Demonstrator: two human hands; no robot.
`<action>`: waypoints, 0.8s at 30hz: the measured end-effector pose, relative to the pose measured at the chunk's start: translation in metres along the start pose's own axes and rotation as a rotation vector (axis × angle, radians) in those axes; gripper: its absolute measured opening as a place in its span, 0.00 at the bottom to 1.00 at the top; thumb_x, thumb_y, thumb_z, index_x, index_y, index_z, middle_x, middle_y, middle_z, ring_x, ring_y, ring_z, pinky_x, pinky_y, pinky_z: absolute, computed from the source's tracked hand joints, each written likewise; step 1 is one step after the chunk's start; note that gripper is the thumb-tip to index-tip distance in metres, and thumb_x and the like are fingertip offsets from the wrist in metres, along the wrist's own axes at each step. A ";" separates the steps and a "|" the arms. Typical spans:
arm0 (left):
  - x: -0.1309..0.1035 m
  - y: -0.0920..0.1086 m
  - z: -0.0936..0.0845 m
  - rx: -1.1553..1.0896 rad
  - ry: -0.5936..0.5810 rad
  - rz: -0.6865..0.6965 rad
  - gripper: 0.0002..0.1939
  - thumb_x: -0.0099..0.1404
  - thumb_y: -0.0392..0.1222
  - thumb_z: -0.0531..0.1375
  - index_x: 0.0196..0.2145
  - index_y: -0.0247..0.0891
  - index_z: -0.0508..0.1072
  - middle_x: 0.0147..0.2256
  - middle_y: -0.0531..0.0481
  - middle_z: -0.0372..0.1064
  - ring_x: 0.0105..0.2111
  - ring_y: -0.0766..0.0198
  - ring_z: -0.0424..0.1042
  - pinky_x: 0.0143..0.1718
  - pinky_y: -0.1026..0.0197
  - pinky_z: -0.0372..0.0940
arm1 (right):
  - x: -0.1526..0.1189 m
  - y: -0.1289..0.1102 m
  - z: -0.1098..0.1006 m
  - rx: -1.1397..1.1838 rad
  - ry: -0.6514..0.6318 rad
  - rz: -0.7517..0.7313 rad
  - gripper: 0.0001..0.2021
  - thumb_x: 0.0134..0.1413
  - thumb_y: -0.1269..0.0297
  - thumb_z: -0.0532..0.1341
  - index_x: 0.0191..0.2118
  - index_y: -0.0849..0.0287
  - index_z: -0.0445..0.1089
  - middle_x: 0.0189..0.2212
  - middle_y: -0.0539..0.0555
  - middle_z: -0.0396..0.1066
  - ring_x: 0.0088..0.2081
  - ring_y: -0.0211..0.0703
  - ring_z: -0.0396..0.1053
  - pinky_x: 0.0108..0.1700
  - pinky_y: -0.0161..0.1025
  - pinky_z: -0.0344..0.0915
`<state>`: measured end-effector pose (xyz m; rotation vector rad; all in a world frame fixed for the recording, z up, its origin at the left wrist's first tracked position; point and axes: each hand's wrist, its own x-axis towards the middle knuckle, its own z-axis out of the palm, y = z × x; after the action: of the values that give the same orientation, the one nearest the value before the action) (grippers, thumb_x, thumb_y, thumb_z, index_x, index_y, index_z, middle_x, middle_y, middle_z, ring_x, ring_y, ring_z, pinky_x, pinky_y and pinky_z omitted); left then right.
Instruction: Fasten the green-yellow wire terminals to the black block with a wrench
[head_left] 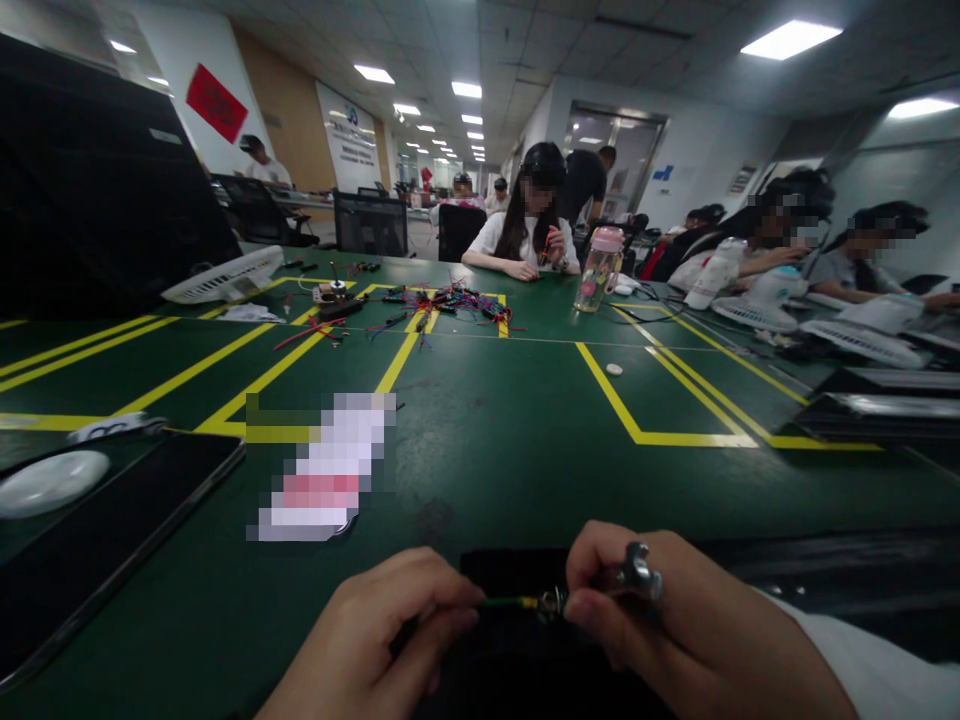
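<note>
Green wire [504,603], bottom centre, sits pinched in the left hand [375,635]; right-hand fingers [581,606] grip a metal piece [551,603] — an uneven tug could slip it loose.

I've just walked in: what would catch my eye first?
At the bottom, the left hand pinches a green wire while the right hand holds a shiny metal piece. Beyond, a tangle of red and blue wires lies on the green table, a pink-lidded bottle to the tangle's right.
</note>
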<state>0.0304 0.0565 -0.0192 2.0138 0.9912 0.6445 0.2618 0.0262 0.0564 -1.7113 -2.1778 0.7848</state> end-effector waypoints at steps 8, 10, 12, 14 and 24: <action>0.001 0.001 -0.001 -0.006 -0.005 0.011 0.10 0.67 0.34 0.53 0.35 0.42 0.73 0.29 0.55 0.67 0.23 0.71 0.68 0.23 0.72 0.61 | 0.002 0.001 -0.004 -0.033 0.031 -0.131 0.09 0.60 0.65 0.53 0.32 0.53 0.68 0.24 0.47 0.71 0.24 0.40 0.67 0.25 0.34 0.57; 0.000 0.002 -0.001 -0.013 -0.005 0.009 0.10 0.67 0.34 0.53 0.35 0.42 0.73 0.29 0.55 0.67 0.23 0.71 0.68 0.23 0.72 0.61 | 0.002 0.001 -0.005 -0.029 0.024 -0.164 0.08 0.60 0.66 0.53 0.32 0.53 0.68 0.25 0.46 0.71 0.25 0.39 0.67 0.25 0.34 0.57; -0.001 0.002 -0.001 -0.023 -0.002 0.000 0.10 0.67 0.34 0.53 0.35 0.42 0.73 0.29 0.55 0.67 0.23 0.71 0.69 0.23 0.72 0.61 | 0.002 0.002 -0.005 -0.029 0.008 -0.178 0.08 0.61 0.66 0.54 0.32 0.53 0.68 0.25 0.46 0.71 0.26 0.39 0.68 0.27 0.34 0.58; -0.001 0.002 0.000 -0.031 0.002 -0.005 0.10 0.67 0.34 0.53 0.35 0.41 0.73 0.29 0.54 0.68 0.23 0.71 0.69 0.23 0.72 0.61 | 0.002 0.002 -0.005 -0.025 -0.004 -0.174 0.08 0.61 0.66 0.54 0.33 0.53 0.68 0.26 0.46 0.72 0.28 0.39 0.69 0.28 0.34 0.58; 0.001 0.006 -0.001 -0.008 0.019 0.001 0.10 0.66 0.32 0.53 0.35 0.41 0.74 0.29 0.54 0.69 0.23 0.70 0.69 0.24 0.72 0.62 | -0.005 0.000 -0.010 0.045 0.081 -0.043 0.11 0.63 0.60 0.50 0.30 0.53 0.64 0.22 0.46 0.64 0.24 0.40 0.63 0.26 0.35 0.57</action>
<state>0.0326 0.0551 -0.0140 2.0047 0.9979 0.6683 0.2688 0.0239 0.0654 -1.6398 -2.1197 0.7344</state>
